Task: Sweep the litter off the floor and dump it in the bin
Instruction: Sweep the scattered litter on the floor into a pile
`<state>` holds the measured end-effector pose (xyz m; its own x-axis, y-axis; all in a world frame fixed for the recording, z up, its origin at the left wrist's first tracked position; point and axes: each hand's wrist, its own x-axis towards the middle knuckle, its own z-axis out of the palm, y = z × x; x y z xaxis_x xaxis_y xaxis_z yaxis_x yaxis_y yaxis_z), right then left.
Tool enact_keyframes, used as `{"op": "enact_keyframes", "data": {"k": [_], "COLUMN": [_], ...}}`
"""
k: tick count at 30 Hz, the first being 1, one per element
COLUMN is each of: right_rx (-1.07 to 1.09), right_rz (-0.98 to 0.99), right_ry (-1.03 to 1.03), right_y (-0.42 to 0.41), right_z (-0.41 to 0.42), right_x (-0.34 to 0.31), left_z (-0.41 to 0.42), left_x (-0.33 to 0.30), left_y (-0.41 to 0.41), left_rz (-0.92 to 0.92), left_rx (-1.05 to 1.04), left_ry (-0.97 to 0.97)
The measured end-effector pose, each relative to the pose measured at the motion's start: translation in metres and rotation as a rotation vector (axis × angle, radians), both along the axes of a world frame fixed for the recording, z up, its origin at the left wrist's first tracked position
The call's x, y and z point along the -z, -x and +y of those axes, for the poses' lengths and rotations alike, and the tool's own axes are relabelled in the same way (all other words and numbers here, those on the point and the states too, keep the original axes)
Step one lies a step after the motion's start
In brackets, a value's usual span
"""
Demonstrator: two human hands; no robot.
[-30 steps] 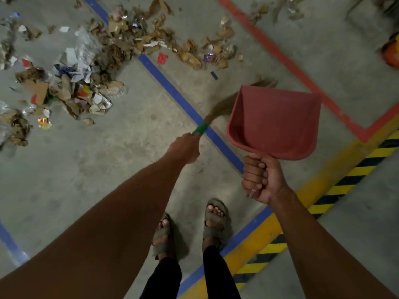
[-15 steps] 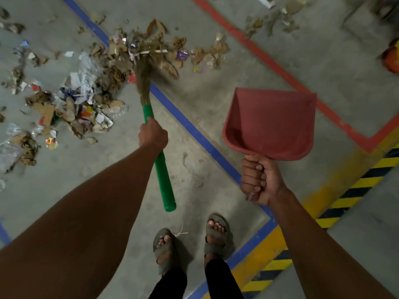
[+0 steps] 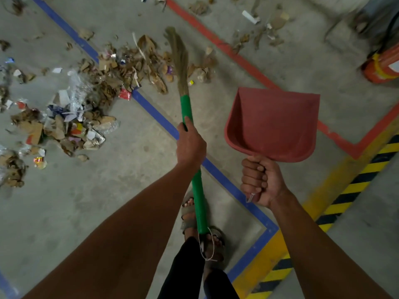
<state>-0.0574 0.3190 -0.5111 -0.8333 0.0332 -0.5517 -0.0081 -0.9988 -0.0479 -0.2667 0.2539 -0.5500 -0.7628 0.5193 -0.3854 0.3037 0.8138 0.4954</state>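
Note:
My left hand [image 3: 190, 143] grips the green handle of a grass broom [image 3: 187, 108]. Its brown bristles point away from me and lie over the near edge of a band of litter [image 3: 138, 65] made of torn cardboard, paper and wrappers. A bigger heap of litter [image 3: 64, 121] lies to the left on the concrete floor. My right hand [image 3: 260, 182] grips the handle of a red dustpan [image 3: 274, 124], which hangs in the air, empty, to the right of the broom. More scraps [image 3: 259, 33] lie beyond the red floor line.
Blue [image 3: 155, 111] and red [image 3: 244, 63] lines cross the grey floor, with yellow-and-black hazard striping [image 3: 345, 190] at the right. An orange cylinder [image 3: 382, 65] lies at the right edge. My sandalled feet [image 3: 190, 210] stand under the broom handle.
The broom has swung from the left part of the litter to its right part. The view has shifted, my left hand now sits closer to the dustpan. My right hand keeps the dustpan steady.

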Motion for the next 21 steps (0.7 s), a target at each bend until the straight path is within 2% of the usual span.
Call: {"op": "enact_keyframes", "data": {"k": [7, 10, 14, 18, 21], "right_rx": [0.030, 0.032, 0.037, 0.027, 0.022], "right_rz": [-0.024, -0.014, -0.026, -0.063, -0.094], "right_ry": [0.012, 0.020, 0.002, -0.001, -0.005], "right_y": [0.013, 0.028, 0.054, 0.076, 0.088], "right_z": [0.015, 0.021, 0.027, 0.033, 0.035], "right_x": [0.014, 0.021, 0.024, 0.023, 0.020], "left_z": [0.025, 0.032, 0.029, 0.014, -0.002], "left_x": [0.037, 0.047, 0.055, 0.048, 0.045], "left_y": [0.009, 0.035, 0.086, 0.142, 0.173], "left_rz": [0.026, -0.016, -0.062, -0.016, 0.048], "left_rx": [0.458, 0.518, 0.290, 0.044, -0.039], "left_ry": [0.175, 0.281, 0.333, 0.353, 0.324]}}
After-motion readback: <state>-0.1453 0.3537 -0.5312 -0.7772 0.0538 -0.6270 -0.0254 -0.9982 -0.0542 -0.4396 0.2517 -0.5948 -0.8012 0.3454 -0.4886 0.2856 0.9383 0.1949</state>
